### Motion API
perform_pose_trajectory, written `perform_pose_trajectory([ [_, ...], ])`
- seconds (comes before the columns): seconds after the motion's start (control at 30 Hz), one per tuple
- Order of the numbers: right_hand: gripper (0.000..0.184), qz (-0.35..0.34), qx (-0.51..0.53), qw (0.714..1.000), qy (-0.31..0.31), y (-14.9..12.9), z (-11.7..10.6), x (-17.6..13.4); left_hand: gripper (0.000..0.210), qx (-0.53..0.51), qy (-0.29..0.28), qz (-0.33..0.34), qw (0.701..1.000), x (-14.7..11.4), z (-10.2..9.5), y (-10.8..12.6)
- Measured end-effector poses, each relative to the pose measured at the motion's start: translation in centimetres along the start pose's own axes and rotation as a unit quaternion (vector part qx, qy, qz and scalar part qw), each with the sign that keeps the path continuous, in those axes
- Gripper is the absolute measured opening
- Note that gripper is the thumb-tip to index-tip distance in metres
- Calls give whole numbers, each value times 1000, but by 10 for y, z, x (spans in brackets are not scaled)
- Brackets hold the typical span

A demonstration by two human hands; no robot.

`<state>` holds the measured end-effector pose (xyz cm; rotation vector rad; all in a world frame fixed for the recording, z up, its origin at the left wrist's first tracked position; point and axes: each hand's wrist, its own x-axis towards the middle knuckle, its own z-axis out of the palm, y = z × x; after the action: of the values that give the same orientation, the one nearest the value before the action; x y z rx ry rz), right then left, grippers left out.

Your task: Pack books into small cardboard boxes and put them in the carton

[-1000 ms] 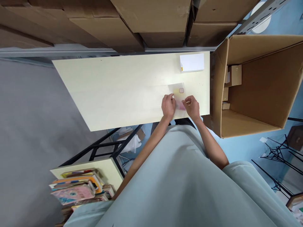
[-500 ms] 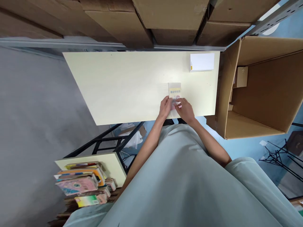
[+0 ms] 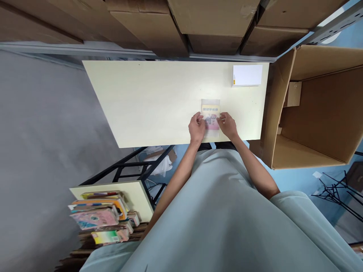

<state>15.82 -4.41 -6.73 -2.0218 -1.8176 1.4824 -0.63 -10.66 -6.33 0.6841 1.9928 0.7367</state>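
Note:
A small booklet (image 3: 211, 117) with a yellow and pink cover lies on the cream table in front of me. A translucent sleeve or film seems to be over it, its pale margin showing past the top and bottom edges. My left hand (image 3: 196, 127) has its fingers curled at the left edge of the booklet. At the opposite side, the thumb and fingers of my right hand (image 3: 227, 125) close on the right edge. Whether the fingers pinch the booklet itself or only the film is too small to tell.
A white pad or box (image 3: 247, 75) sits at the table's (image 3: 147, 102) back right. Right of the table stands a large open carton (image 3: 317, 124) with small boxes inside. Brown boxes (image 3: 210, 19) line the shelf behind. Several books (image 3: 96, 217) are stacked on a lower board at left.
My hands have moved apart to the two side edges, uncovering the booklet's cover. The booklet now shows squarely from the front. The whole view has shifted slightly.

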Motion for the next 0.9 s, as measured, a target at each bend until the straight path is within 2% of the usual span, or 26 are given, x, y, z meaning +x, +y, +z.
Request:
perform_pose_trajectory([
  [0.17, 26, 14, 11, 999, 30, 0, 8, 4, 48, -19, -8, -45, 999, 4, -1, 0],
  [0.3, 15, 33, 21, 999, 32, 0, 4, 3, 52, -59, -50, -50, 996, 6, -4, -3],
  [0.4, 11, 40, 30, 998, 25, -8, 0, -4, 46, -78, -90, -42, 992, 10, -14, -7],
  [0.6, 13, -6, 21, 997, 80, -48, 12, -34, 35, -86, -193, -23, 977, 20, -46, -7],
  [0.77, 18, -24, -5, 997, 79, -93, 43, -57, 25, -105, -201, 2, 974, 18, -83, -3],
  [0.9, 20, -30, -6, 998, 62, -113, 65, -63, 26, -137, -202, -1, 970, 22, -110, -13],
])
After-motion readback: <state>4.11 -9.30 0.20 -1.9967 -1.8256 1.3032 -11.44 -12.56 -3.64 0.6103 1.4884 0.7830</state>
